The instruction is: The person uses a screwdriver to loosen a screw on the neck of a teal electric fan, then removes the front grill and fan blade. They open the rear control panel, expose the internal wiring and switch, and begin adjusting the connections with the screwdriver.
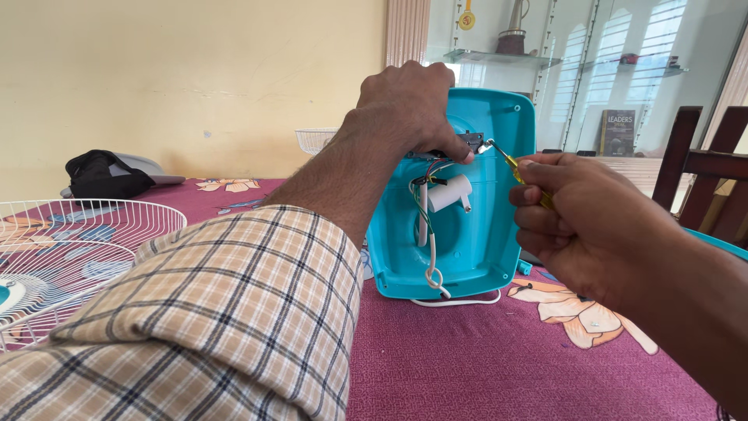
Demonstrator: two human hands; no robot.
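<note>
A home: floral bedspread (499,366), glass wall shelves (499,56), wooden chair (701,168).

Tan-and-white checked sleeve (226,312) on left arm; right forearm bare

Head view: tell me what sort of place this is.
Likely a room in a home: a floral cloth covers the work surface, glass shelves hold ornaments, and a wooden chair stands nearby.

Left hand (409,105) gripping upturned turquoise fan base (475,242); right hand (573,214) with yellow screwdriver (516,173) at its switch (470,141).
</note>
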